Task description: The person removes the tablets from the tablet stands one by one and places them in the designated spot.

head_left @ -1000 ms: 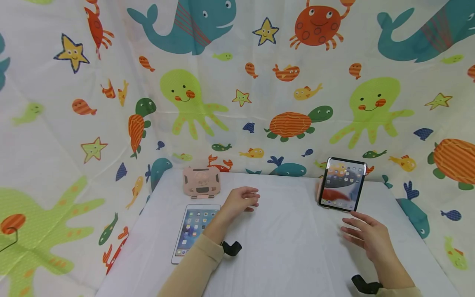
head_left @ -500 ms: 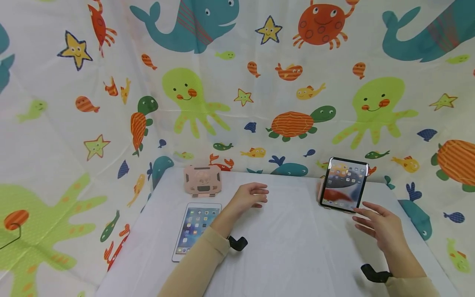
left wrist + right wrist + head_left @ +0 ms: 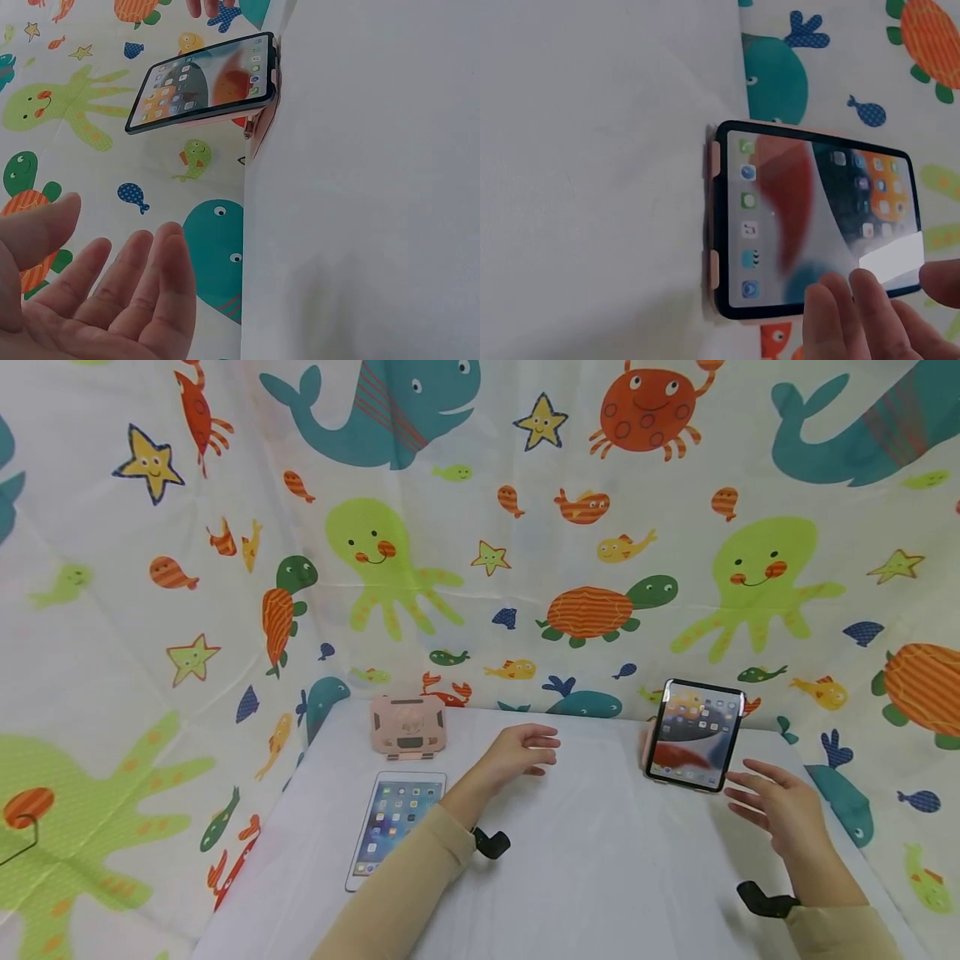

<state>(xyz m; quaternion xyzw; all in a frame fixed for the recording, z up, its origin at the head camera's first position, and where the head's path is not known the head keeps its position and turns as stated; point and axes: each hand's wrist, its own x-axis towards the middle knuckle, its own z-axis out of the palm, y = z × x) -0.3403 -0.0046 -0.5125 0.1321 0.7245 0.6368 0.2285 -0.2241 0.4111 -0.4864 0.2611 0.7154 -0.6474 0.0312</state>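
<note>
A black-rimmed tablet [image 3: 693, 735] with a lit screen leans upright on a pink stand [image 3: 262, 135] at the table's right rear. My right hand [image 3: 780, 806] is beside its lower right edge, fingers loosely bent. In the right wrist view the fingers [image 3: 870, 304] overlap the tablet's edge; whether they touch it I cannot tell. My left hand [image 3: 517, 752] hovers over the table's middle, fingers relaxed and holding nothing. Below its forearm lies a white tablet [image 3: 393, 818], face up, its lower right corner hidden by the sleeve. A pink tablet stand [image 3: 408, 727] is behind it.
White cloth covers the table [image 3: 592, 860]. A curtain [image 3: 465, 610] printed with sea animals hangs close along the table's back and left side. Black cameras [image 3: 491, 843] are strapped at both wrists.
My left hand has drifted right and slightly up, away from the white tablet. My right hand has moved right and up to the standing tablet's side. Both tablets stay in place.
</note>
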